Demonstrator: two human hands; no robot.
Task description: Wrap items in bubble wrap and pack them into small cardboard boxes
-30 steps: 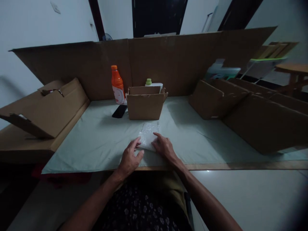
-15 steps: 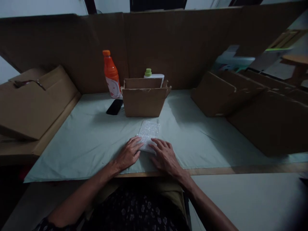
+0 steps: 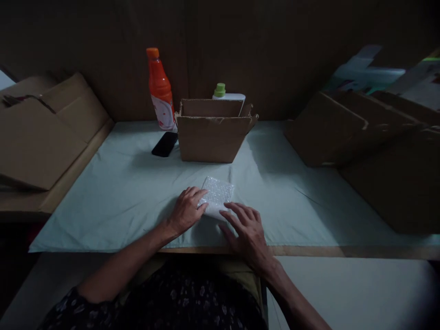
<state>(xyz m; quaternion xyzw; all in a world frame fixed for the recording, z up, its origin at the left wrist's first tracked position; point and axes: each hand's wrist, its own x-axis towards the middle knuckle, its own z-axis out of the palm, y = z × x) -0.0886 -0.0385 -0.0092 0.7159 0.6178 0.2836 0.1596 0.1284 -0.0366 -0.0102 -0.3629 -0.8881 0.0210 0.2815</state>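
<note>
A small white bubble-wrap packet (image 3: pixel 217 193) lies flat on the pale green sheet (image 3: pixel 137 192) near the table's front edge. My left hand (image 3: pixel 187 211) rests on the packet's left edge, fingers curled over its near corner. My right hand (image 3: pixel 248 231) lies flat just in front of the packet, fingers spread, fingertips touching its near edge. Beyond the packet stands a small open cardboard box (image 3: pixel 213 130).
An orange bottle (image 3: pixel 159 91) and a black phone (image 3: pixel 165 144) sit left of the box; a white bottle with a green cap (image 3: pixel 227 93) stands behind it. Folded cardboard (image 3: pixel 41 133) lies at left, more cardboard pieces (image 3: pixel 364 137) at right, a cardboard wall behind.
The camera has tipped further down and the picture has darkened. My right hand has slid back off the packet toward me; my left hand stays on its left edge.
</note>
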